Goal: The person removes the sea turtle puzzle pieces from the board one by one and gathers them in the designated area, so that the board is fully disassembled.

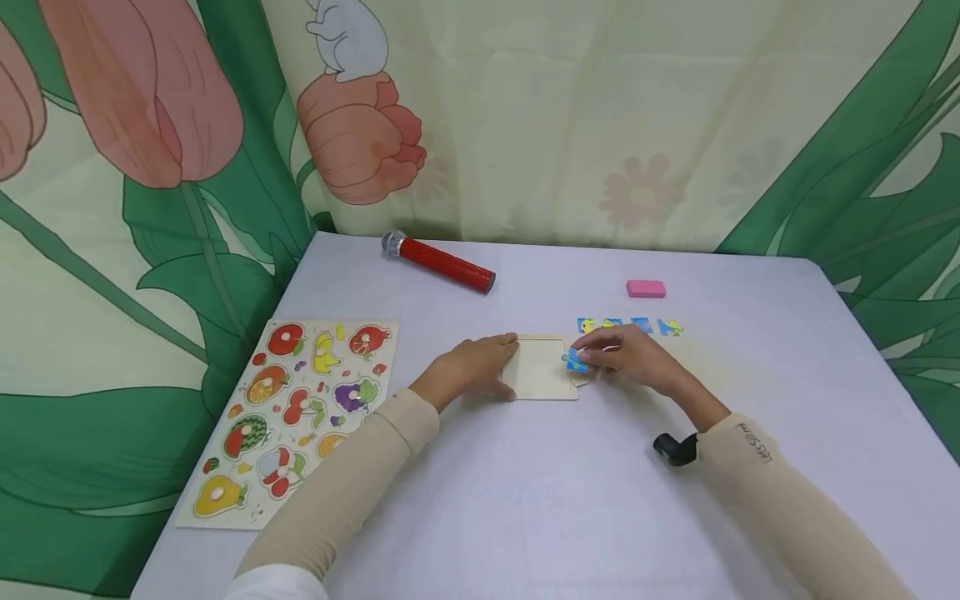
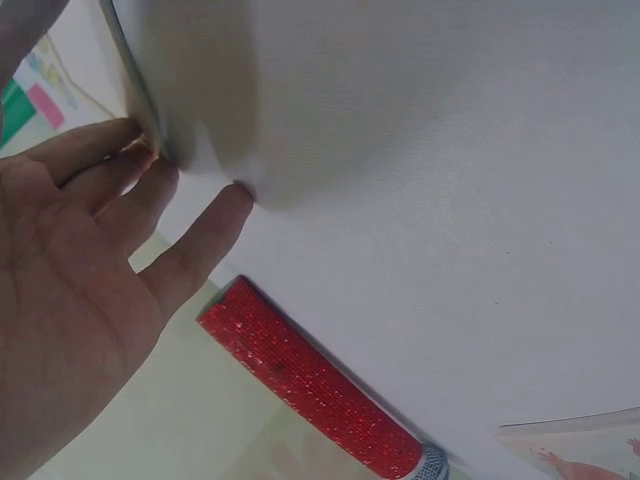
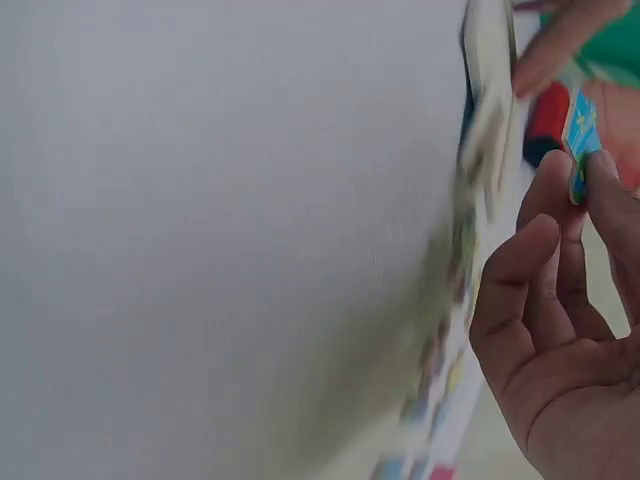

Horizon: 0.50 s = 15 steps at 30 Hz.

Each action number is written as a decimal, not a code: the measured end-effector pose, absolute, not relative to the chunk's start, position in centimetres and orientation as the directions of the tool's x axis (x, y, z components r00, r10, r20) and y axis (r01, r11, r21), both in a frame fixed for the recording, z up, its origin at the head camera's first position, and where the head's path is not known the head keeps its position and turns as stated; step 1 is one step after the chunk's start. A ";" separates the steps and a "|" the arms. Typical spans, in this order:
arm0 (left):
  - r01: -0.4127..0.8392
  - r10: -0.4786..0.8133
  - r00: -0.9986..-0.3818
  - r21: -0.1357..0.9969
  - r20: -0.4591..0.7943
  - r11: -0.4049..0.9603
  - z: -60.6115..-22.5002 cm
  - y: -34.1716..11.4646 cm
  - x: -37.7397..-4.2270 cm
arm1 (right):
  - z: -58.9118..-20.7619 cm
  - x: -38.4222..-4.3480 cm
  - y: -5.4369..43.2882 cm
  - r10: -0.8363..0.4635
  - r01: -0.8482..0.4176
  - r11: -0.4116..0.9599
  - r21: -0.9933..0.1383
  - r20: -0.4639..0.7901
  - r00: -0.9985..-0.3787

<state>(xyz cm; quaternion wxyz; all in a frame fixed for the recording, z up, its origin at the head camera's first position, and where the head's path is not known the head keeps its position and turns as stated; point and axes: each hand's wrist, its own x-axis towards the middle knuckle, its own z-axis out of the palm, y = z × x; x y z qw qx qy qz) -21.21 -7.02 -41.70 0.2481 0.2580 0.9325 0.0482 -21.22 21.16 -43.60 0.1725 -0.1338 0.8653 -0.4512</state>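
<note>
A small pale wooden puzzle tray [image 1: 536,367] with a raised rim lies flat mid-table. My left hand [image 1: 478,367] touches its left side, index finger near the far corner and thumb near the close one; the left wrist view shows the fingers [image 2: 205,240] fairly straight. Over the tray's right edge, my right hand [image 1: 626,357] pinches a blue jigsaw piece [image 1: 575,362] between thumb and fingertips. The same piece [image 3: 582,130] shows its edge and blue face in the right wrist view. Several other jigsaw pieces [image 1: 641,325] lie in a row behind my right hand.
A fruit puzzle board [image 1: 322,417] lies at left, partly behind my left sleeve. A red microphone [image 1: 448,265] lies toward the back, and a pink block [image 1: 646,289] sits behind the row of pieces. A patterned curtain [image 1: 555,125] hangs beyond the white table [image 1: 525,517].
</note>
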 end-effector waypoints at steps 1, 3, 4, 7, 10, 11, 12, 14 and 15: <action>0.456 0.503 -0.745 0.217 -0.438 0.863 -41.7 -7.0 -21.2 | -43.4 -21.4 21.9 -0.362 -0.067 0.583 -0.810 -0.186 -0.913; 0.454 0.499 -0.747 0.211 -0.439 0.866 -41.8 -7.0 -21.2 | -42.9 -21.7 23.6 -0.320 -0.049 0.633 -0.773 -0.203 -0.925; 0.453 0.497 -0.748 0.208 -0.441 0.867 -41.8 -7.0 -21.2 | -42.7 -21.8 24.5 -0.300 -0.035 0.658 -0.752 -0.219 -0.929; 0.453 0.495 -0.748 0.205 -0.442 0.868 -41.9 -6.9 -21.2 | -41.9 -22.0 27.5 -0.237 0.012 0.724 -0.690 -0.265 -0.935; 0.453 0.498 -0.749 0.210 -0.437 0.866 -41.9 -6.9 -21.2 | -41.6 -22.3 30.4 -0.184 0.058 0.756 -0.651 -0.298 -0.937; 0.452 0.497 -0.750 0.211 -0.437 0.867 -41.8 -6.9 -21.2 | -41.6 -22.4 31.2 -0.169 0.071 0.766 -0.639 -0.307 -0.937; 0.452 0.497 -0.750 0.210 -0.436 0.867 -41.8 -6.9 -21.1 | -41.7 -22.5 31.9 -0.158 0.080 0.775 -0.627 -0.315 -0.936; 0.455 0.499 -0.749 0.209 -0.436 0.866 -41.8 -6.9 -21.1 | -41.9 -22.8 32.9 -0.136 0.103 0.795 -0.598 -0.342 -0.930; 0.456 0.499 -0.749 0.208 -0.436 0.866 -41.8 -6.8 -21.1 | -42.0 -22.9 33.2 -0.128 0.114 0.803 -0.584 -0.357 -0.925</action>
